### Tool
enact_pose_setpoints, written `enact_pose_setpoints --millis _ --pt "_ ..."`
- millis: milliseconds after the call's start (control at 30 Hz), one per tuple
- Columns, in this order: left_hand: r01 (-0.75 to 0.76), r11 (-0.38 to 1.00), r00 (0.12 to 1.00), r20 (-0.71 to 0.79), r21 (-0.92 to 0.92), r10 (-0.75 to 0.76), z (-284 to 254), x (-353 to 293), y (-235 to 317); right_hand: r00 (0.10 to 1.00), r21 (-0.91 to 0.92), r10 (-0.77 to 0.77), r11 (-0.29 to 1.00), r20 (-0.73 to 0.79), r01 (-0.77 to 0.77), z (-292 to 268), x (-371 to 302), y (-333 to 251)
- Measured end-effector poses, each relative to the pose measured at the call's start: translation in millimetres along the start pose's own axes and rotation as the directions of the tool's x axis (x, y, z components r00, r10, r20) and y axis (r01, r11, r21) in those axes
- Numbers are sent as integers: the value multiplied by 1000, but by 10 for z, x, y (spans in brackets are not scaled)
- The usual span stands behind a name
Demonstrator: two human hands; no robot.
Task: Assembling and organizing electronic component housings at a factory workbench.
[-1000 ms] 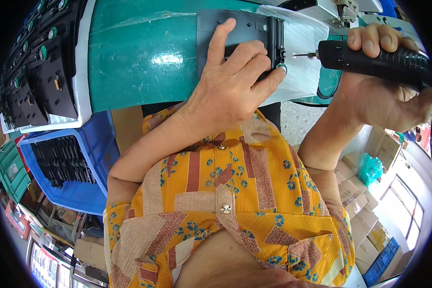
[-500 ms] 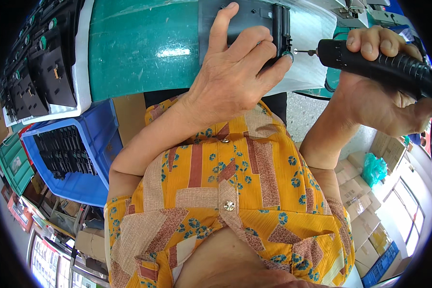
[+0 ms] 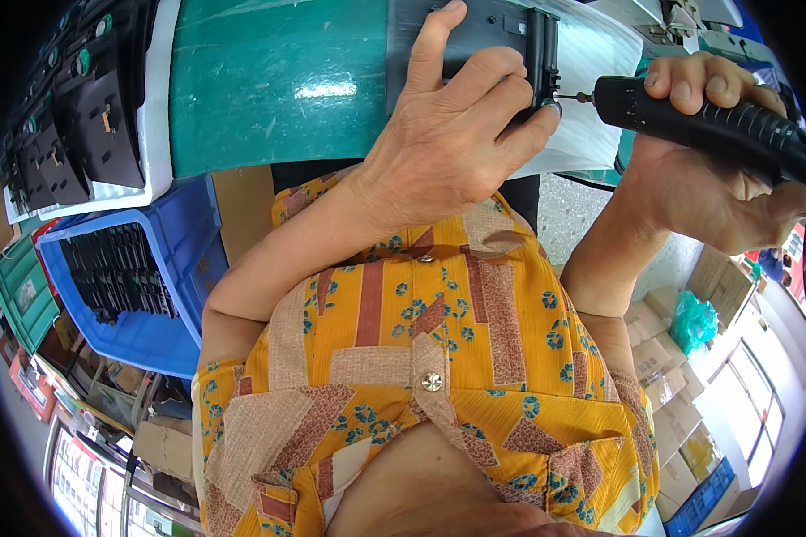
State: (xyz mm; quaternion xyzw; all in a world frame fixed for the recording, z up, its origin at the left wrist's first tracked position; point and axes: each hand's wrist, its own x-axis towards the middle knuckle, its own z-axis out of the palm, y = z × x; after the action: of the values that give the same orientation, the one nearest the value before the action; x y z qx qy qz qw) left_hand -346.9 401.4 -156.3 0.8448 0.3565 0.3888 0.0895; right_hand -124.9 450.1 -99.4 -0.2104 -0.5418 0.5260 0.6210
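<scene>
With our left hand [image 3: 461,148] we cover the black panel [image 3: 479,34], which lies on the worktop [image 3: 278,89] beneath our fingers: the forefinger stretches out over its face, the others curl, and the thumb reaches the lower end of the dark bar [image 3: 543,54]. We cannot tell whether the curled fingers pinch anything or only press down. Our right hand [image 3: 703,183] has its fingers wrapped around a black power driver [image 3: 707,125], whose thin bit [image 3: 571,97] points leftward, its tip at the bar's end, close beside the left thumb; whether it is seated there is too small to tell.

To do this well, we would judge it best to keep the driver's body in line with the bar, so the bit enters straight and does not skate off. We should brace the panel firmly with the left fingers against the sideways push, yet keep the thumb clear of the tip. Light pressure first, then steady; too much could slide the panel away.
</scene>
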Motion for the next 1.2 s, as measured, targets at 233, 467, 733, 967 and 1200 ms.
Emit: enact_pose_setpoints --millis 233,467,733,967,1200 --pt "-14 1000 1000 -18 5 14 5 -1 9 980 -63 -2 998 201 15 -46 18 -1" --pt "-76 996 971 -224 37 82 274 -134 -47 980 -12 -128 991 152 131 301 -98 127" --pt "-59 997 990 -128 40 64 270 -132 -15 962 -145 -162 970 220 197 395 -86 189" --pt "-62 997 992 -105 48 67 226 -113 0 963 -187 -198 955 182 232 498 -108 207" --pt "-54 997 993 -106 51 59 275 -178 -1 979 -75 -167 981 113 176 500 -180 230"
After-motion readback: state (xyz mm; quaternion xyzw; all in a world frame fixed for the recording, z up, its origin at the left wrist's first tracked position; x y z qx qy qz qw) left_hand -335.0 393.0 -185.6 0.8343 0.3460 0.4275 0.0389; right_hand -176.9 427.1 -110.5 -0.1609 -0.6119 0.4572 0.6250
